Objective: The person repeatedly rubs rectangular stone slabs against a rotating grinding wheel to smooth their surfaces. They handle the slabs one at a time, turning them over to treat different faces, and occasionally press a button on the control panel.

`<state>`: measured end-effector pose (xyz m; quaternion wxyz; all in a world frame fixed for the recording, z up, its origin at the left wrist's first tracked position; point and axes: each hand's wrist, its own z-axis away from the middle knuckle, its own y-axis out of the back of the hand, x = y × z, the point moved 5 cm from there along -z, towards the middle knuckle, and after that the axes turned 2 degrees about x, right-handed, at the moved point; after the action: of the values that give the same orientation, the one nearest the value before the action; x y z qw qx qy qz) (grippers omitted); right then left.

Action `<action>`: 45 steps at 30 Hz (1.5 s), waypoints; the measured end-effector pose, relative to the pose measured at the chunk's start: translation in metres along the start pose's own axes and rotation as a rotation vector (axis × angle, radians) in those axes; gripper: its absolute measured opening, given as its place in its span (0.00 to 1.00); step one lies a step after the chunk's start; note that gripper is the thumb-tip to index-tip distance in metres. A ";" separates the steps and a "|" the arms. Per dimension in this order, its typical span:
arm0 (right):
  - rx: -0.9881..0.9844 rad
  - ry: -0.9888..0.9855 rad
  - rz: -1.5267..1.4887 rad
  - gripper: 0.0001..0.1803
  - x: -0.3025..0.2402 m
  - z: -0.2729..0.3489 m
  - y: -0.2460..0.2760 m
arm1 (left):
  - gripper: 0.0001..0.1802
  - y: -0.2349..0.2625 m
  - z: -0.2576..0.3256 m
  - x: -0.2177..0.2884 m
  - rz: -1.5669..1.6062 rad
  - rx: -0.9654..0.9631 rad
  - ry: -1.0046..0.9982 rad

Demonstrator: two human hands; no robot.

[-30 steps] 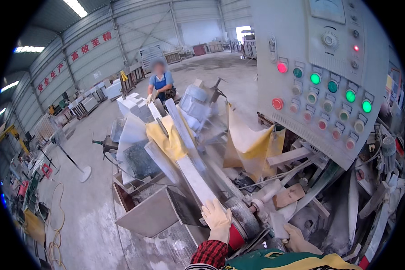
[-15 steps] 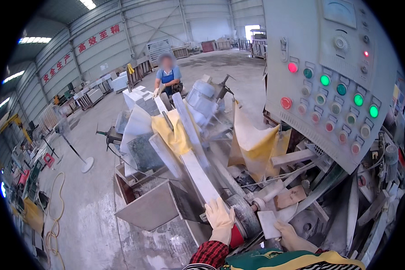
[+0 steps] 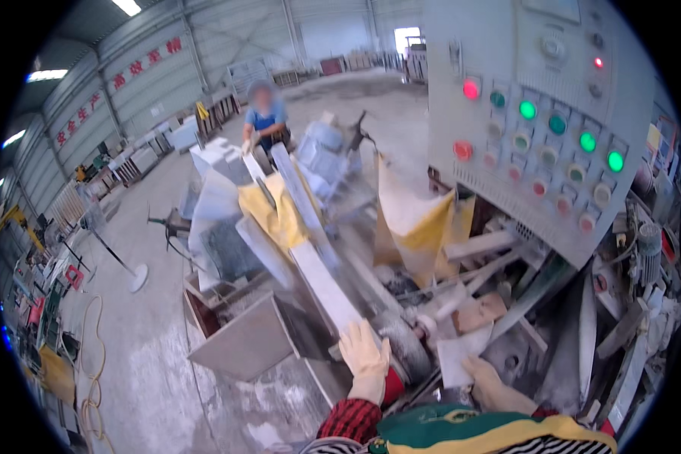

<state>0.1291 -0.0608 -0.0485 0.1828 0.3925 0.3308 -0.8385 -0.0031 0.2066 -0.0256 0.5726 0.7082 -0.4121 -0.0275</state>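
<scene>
My left hand (image 3: 365,359), in a cream glove, lies palm down with fingers stretched over the near end of a long white strip (image 3: 327,287), apparently stone. The strip runs away from me along a narrow machine bed and under a yellow flap (image 3: 274,216). At the lower right my right hand (image 3: 493,386), gloved too, grips the edge of a small white slab (image 3: 454,359). Its fingertips are partly hidden. Beside my left hand sits a grey roller end (image 3: 397,344) of the machine.
A grey control panel (image 3: 537,151) with lit buttons leans in at the right. At the machine's far end a co-worker (image 3: 265,125) in a blue apron reaches toward it. An open metal trough (image 3: 242,340) stands left; offcuts (image 3: 480,312) lie right. A yellow hose (image 3: 91,363) crosses the floor.
The whole view has shifted slightly, moving the scene left and up. My left hand stays on the strip's near end, and my right hand still holds the slab.
</scene>
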 end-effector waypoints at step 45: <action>1.462 0.942 -0.388 0.36 0.051 0.299 0.300 | 0.08 -0.084 0.121 0.182 1.371 -1.174 0.759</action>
<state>0.1063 -0.4863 -0.0698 -0.4136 0.6519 -0.1856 -0.6079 0.1011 -0.0003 -0.0581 0.8204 -0.1207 -0.4435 0.3402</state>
